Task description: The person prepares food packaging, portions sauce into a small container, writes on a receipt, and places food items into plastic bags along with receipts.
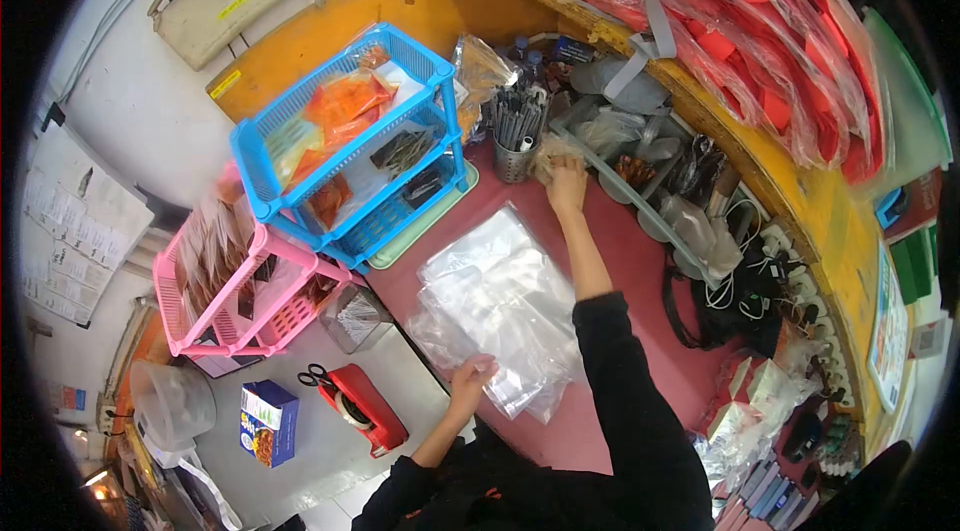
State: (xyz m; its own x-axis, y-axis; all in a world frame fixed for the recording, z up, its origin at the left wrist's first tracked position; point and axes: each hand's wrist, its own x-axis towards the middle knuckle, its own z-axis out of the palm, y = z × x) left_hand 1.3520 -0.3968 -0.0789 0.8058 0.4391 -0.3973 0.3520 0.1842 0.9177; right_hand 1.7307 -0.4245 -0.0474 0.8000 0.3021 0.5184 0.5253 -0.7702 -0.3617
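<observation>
Overlapping clear plastic bags [500,296] lie flat in a loose stack on the dark red table top [640,371]. My left hand [470,386] rests at the near left edge of these bags, fingers loosely bent with a gap beside the thumb; I see nothing held in it. My right hand [567,181] is stretched to the back of the table, its fingers closed down on a crumpled tan bundle [547,153]. What the bundle is made of is too small to tell. Right beside it stands a metal cup of pens [514,161].
A blue tiered rack [350,251] and a pink rack [225,346] with packets stand left. A grey-green bin [655,221] borders my right hand. On the metal surface lie scissors [315,374], a red tape dispenser [385,428] and a blue box [268,421]. Cables [740,296] lie right.
</observation>
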